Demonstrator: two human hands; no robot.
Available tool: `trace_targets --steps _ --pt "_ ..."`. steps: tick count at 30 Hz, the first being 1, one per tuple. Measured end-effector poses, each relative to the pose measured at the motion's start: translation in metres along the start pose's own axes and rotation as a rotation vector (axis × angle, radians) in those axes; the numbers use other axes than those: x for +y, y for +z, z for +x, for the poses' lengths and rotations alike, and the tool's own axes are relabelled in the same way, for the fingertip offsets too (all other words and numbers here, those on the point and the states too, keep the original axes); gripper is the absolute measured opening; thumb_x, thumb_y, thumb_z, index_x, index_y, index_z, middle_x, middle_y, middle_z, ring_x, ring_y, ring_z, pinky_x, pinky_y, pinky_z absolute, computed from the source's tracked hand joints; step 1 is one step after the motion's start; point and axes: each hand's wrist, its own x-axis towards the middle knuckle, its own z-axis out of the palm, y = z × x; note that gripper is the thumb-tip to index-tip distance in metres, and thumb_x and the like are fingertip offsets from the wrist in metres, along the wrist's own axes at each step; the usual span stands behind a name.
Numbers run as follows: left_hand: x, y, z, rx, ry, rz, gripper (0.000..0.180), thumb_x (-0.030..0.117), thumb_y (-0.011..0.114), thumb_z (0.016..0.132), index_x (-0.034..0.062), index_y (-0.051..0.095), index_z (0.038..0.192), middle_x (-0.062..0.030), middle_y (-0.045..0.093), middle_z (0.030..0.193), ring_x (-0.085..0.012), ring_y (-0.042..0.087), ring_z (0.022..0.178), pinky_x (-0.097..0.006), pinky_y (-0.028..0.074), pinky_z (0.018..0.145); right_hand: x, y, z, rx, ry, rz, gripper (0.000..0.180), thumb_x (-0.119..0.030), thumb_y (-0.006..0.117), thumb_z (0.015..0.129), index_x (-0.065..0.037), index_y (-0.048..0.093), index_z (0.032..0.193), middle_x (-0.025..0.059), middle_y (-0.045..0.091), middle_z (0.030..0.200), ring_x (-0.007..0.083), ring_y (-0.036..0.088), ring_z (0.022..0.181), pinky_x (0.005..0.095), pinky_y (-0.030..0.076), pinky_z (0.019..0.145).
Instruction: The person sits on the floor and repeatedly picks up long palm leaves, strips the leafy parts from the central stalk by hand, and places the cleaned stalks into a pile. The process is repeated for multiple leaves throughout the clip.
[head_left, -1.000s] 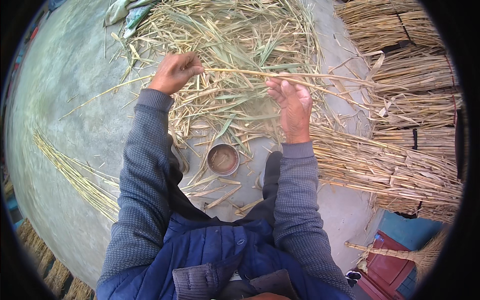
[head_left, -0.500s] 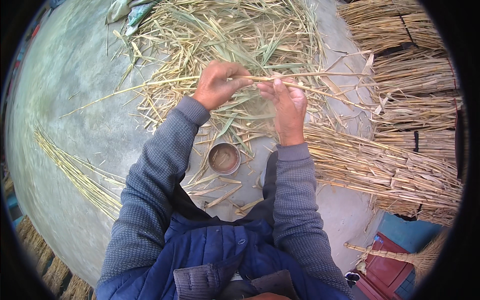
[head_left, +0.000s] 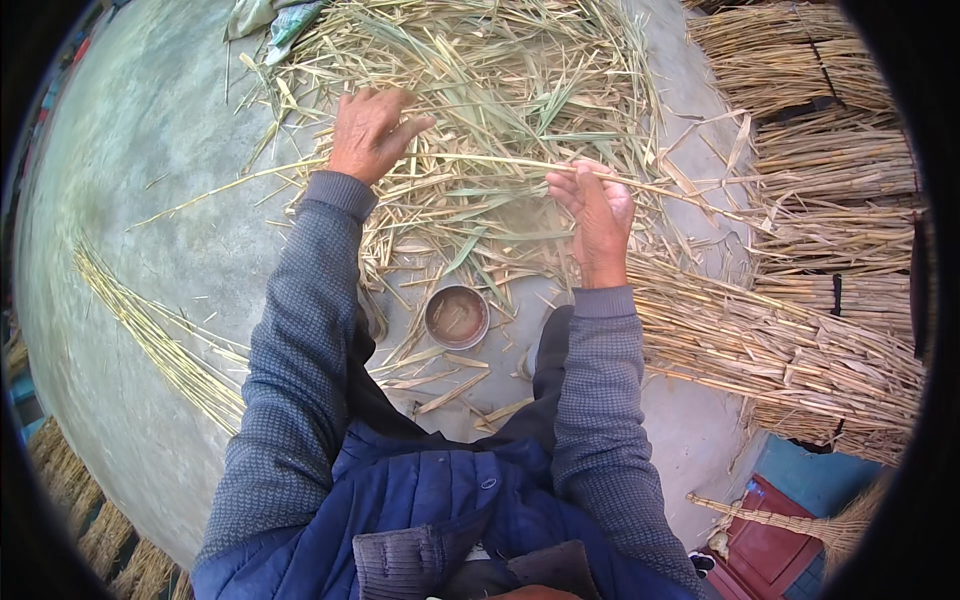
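Observation:
A long, thin straw-coloured reed stalk (head_left: 490,160) stretches across in front of me. My right hand (head_left: 600,215) is closed on it, the thumb laid over the stalk and the fingers beneath. My left hand (head_left: 370,135) is above the stalk's left part, its thumb held apart from the bent fingers, and nothing shows between them. Behind my left wrist the stalk is hidden, and it comes out again on the left as a thin end (head_left: 220,187). Below both hands spreads a heap of dry leaves and husks (head_left: 470,215).
A round metal bowl (head_left: 457,317) with brownish contents stands between my feet. Slim peeled stalks (head_left: 165,340) lie at left. A large reed bundle (head_left: 760,340) lies at right, near stacked tied bundles (head_left: 835,165). A broom-like bundle (head_left: 780,515) lies by a red panel (head_left: 770,545).
My left hand has come off the stalk and moved left and slightly up, its thumb now spread. The dry leaf strip along the stalk no longer shows between my hands. My right hand keeps its hold.

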Motion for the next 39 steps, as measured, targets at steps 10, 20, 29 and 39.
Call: trace_targets --steps 10,20,29,39 --pt "0.044 0.007 -0.003 -0.383 -0.024 -0.529 0.024 0.031 0.074 0.086 0.0067 0.072 0.086 -0.0121 0.068 0.072 -0.0304 0.066 0.068 -0.041 0.049 0.062 0.012 0.023 -0.004 -0.034 -0.01 -0.061 0.02 -0.01 0.069 0.095 0.002 0.059 0.108 0.0134 0.071 0.092 0.0181 0.072 0.083 0.0244 0.06 0.071" --pt "0.046 0.01 -0.012 -0.362 0.18 -0.312 0.02 0.027 0.074 0.084 0.0079 0.067 0.085 -0.0101 0.066 0.072 -0.0313 0.064 0.071 -0.042 0.049 0.066 0.025 0.009 -0.004 -0.02 0.001 -0.47 0.022 -0.009 0.075 0.083 -0.001 0.062 0.1 0.0054 0.068 0.084 0.0108 0.066 0.068 0.0246 0.052 0.062" --pt "0.032 0.005 -0.034 -0.341 0.303 -0.117 0.023 0.026 0.074 0.078 0.0088 0.059 0.076 -0.0101 0.058 0.065 -0.0326 0.06 0.067 -0.043 0.046 0.066 -0.001 -0.003 0.018 0.114 -0.181 -1.306 0.057 -0.025 0.071 0.088 0.009 0.051 0.129 0.0113 0.072 0.085 0.0255 0.069 0.084 0.039 0.053 0.081" --pt "0.04 -0.033 -0.051 -0.237 0.376 -0.004 0.02 0.023 0.068 0.08 0.0088 0.054 0.076 -0.0072 0.055 0.061 -0.0284 0.06 0.068 -0.041 0.047 0.066 0.008 -0.025 0.018 0.05 -0.205 -1.025 0.052 -0.024 0.069 0.091 0.008 0.055 0.13 0.0127 0.073 0.093 0.0213 0.068 0.087 0.037 0.05 0.087"
